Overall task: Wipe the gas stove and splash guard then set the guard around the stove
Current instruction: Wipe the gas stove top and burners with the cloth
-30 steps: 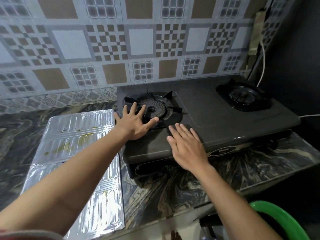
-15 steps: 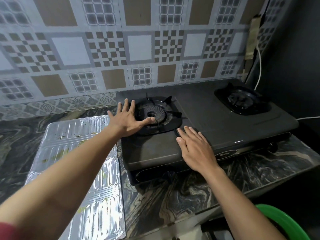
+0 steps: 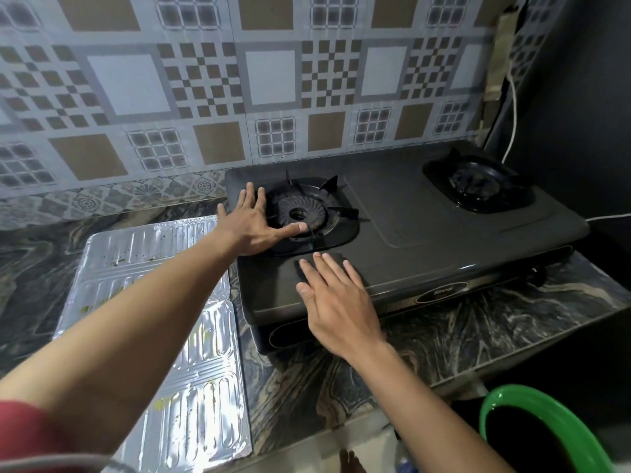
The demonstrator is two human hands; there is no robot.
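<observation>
- Domestic kitchen: a dark grey two-burner tabletop gas stove [image 3: 426, 233] is sitting on a dark marbled stone countertop [image 3: 444, 336].
- A wall of grey, white and brown patterned tiles [image 3: 269, 80] is running behind the counter as a backsplash.
- A silver ribbed foil splash guard [image 3: 146, 254], spotted with yellowish stains, is lying flat beside the stove.
- A green plastic basin [image 3: 532, 397] is standing below the counter edge; a white cable [image 3: 513, 107] is hanging in the corner.
</observation>
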